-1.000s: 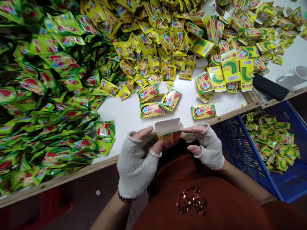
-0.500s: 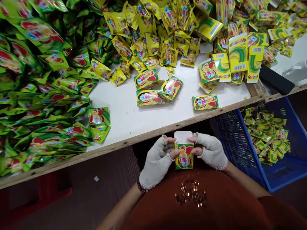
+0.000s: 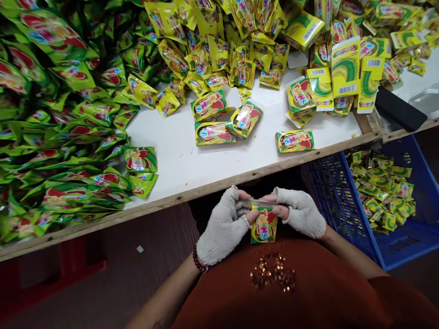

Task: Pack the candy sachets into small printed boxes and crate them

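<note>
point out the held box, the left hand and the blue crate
Held box point(image 3: 264, 228), head view: printed front panel.
Left hand point(image 3: 225, 226), head view: middle of the glove.
Blue crate point(image 3: 425, 194), head view: bare inner wall.

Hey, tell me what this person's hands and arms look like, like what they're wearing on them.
The left hand and right hand wear off-white knitted gloves that leave the fingertips bare. The right cuff has a reddish-orange edge. A dark beaded bracelet circles the left wrist. The forearms are bare; a rust-brown sleeve covers the upper right arm.
</note>
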